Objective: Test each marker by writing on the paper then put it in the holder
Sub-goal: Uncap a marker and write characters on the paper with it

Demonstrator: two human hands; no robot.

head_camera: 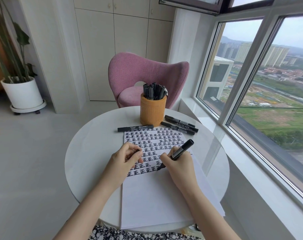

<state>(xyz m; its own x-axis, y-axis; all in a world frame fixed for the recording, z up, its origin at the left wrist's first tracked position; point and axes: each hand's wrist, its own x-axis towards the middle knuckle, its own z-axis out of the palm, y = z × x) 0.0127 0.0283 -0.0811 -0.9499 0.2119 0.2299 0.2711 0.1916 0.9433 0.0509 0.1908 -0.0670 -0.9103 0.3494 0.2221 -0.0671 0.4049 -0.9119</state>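
Observation:
A stack of white paper (157, 196) lies on the round white table (88, 153); its upper half is covered with rows of black written characters. My right hand (178, 161) grips an uncapped black marker (181, 150), its tip touching the paper at the end of the lowest rows. My left hand (126, 158) rests on the paper with its fingers closed on a small black object that looks like the marker's cap. An orange woven holder (152, 112) at the table's far side is full of several black markers.
One capped marker (135, 128) lies left of the holder, and three more (180, 125) lie to its right. A pink chair (147, 75) stands behind the table. A window sill runs along the right; a potted plant (22, 90) stands far left.

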